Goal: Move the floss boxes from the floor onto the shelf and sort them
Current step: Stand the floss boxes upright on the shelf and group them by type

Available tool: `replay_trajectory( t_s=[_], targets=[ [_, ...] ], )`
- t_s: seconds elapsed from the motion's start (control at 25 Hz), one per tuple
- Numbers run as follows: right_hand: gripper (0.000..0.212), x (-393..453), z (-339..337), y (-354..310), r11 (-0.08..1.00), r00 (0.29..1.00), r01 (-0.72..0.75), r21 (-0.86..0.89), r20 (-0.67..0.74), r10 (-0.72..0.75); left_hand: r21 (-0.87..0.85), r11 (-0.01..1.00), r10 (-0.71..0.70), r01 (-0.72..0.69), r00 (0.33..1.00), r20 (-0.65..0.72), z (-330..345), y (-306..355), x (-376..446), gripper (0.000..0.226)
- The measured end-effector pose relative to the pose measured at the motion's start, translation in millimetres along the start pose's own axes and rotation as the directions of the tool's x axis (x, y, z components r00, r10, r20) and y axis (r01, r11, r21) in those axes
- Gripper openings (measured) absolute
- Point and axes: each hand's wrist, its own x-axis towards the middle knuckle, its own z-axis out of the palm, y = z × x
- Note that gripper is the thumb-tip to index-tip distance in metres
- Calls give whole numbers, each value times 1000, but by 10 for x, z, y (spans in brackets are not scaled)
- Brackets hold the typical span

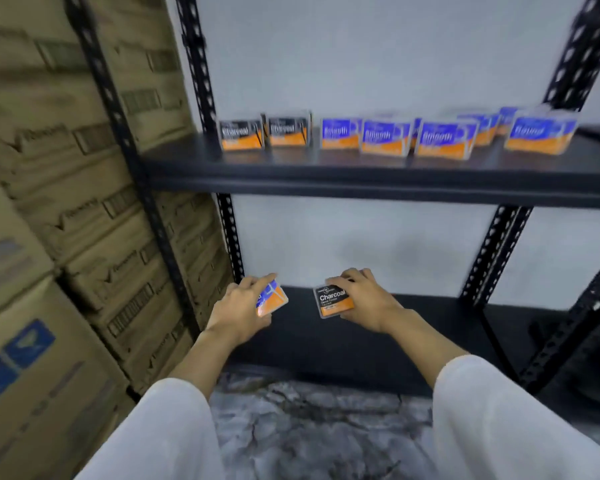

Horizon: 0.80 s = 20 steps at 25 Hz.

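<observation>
My left hand [238, 306] grips a blue and orange floss box [272, 301] in front of the lower shelf [430, 317]. My right hand [364, 299] grips a black and orange Charcoal floss box [333, 301] beside it. On the upper shelf [326, 174] two black Charcoal boxes [241, 133] [288, 129] stand at the left. To their right stand several blue Smooth boxes [385, 136], some in a second row behind.
Stacked cardboard cartons [66, 237] fill the left side against the black slotted uprights [229, 233]. A white wall lies behind the shelves. The grey marbled floor [309, 427] shows between my white sleeves. A dark object [568, 341] sits at the lower right.
</observation>
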Motion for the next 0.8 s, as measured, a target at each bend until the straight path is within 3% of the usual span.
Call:
replay_trajectory(
  t_s=[0.4, 0.8],
  targets=[
    [75, 87, -1458, -567, 996, 952, 73, -59, -292, -87, 86, 990, 128, -111, 964, -234, -1588, 315, 70, 84],
    [74, 737, -1928, -855, 998, 878, 53, -34, -475, -63, 119, 985, 156, -123, 929, -336, -2138, 124, 430, 80]
  ],
)
